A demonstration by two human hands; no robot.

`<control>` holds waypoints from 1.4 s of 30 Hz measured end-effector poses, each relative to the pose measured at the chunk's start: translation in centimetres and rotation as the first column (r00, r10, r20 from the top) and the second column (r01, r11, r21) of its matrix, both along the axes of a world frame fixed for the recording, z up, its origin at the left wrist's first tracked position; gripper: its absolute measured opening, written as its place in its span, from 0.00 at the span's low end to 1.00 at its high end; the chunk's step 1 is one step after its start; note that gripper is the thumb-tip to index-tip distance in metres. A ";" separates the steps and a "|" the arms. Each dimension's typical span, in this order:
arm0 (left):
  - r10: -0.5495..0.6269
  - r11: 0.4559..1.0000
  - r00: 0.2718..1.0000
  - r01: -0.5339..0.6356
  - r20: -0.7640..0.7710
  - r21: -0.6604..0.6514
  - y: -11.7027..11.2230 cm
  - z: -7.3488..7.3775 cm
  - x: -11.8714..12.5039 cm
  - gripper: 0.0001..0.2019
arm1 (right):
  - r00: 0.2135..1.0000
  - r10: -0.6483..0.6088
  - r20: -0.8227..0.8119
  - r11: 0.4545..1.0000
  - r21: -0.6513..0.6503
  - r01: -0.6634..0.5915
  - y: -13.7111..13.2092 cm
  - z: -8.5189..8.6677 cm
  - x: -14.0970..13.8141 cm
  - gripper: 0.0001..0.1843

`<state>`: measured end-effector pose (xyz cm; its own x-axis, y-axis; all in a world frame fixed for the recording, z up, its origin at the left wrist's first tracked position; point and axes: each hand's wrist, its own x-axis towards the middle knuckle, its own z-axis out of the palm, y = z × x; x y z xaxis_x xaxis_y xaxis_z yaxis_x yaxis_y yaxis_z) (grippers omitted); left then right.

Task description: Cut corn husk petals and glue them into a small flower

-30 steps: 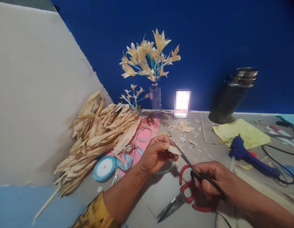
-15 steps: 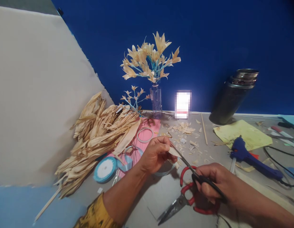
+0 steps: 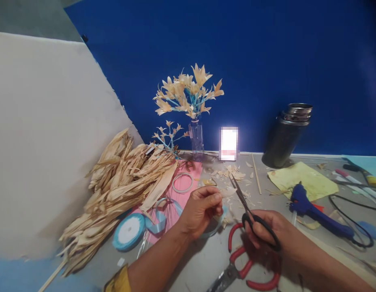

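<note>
My left hand (image 3: 203,209) pinches a small pale piece of corn husk (image 3: 228,192), which juts out to the right of the fingertips. In my right hand (image 3: 267,231) is a pair of black-handled scissors (image 3: 243,198), fingers through the loops. Their blades are slightly parted and point up and left, with the tips close beside the husk piece. Under my right hand lie larger red-handled scissors (image 3: 236,267) on the table. Light blue ribbon (image 3: 218,225) curls behind my left wrist.
Dried corn husks (image 3: 121,186) are heaped at left beside a ribbon spool (image 3: 129,232). Husk flowers (image 3: 188,91) stand in a clear bottle (image 3: 196,140). A dark flask (image 3: 287,138), yellow paper (image 3: 303,178) and a blue glue gun (image 3: 320,215) with its cord are at right. Husk scraps (image 3: 230,172) litter the table.
The black-handled scissors have drawn back from the husk piece and their blades have parted and turned more upright. The left hand keeps its pinch. The whole view has tilted up slightly.
</note>
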<state>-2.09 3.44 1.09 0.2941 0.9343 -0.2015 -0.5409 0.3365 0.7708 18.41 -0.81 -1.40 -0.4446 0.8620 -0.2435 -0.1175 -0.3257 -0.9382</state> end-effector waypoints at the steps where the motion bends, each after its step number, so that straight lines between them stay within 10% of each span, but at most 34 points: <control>1: -0.003 1.000 1.000 0.003 0.012 -0.024 -0.1 -0.1 0.1 0.17 | 0.999 -0.041 -0.023 0.999 -0.014 0.041 0.0 0.0 -0.1 0.30; 13: -0.068 0.994 0.994 0.059 -0.087 -0.096 -2.8 -1.6 3.1 0.17 | 0.902 -0.427 -0.063 0.902 0.033 0.430 -0.7 1.4 -1.9 0.22; 36: -0.271 0.961 0.932 0.277 -0.239 -0.010 -2.5 -0.6 1.9 0.11 | 0.991 -0.137 -0.003 0.987 0.085 0.137 0.2 1.2 0.9 0.19; 42: -0.272 0.958 0.924 0.287 -0.268 0.019 -2.4 -0.5 1.8 0.11 | 0.951 -0.309 -0.005 0.951 0.025 0.309 0.3 1.2 0.2 0.21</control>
<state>-0.33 1.05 0.55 0.4894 0.8340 -0.2548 -0.2097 0.3962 0.8939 18.61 -0.50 -0.17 -0.1560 0.9631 -0.2192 -0.2098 -0.2492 -0.9455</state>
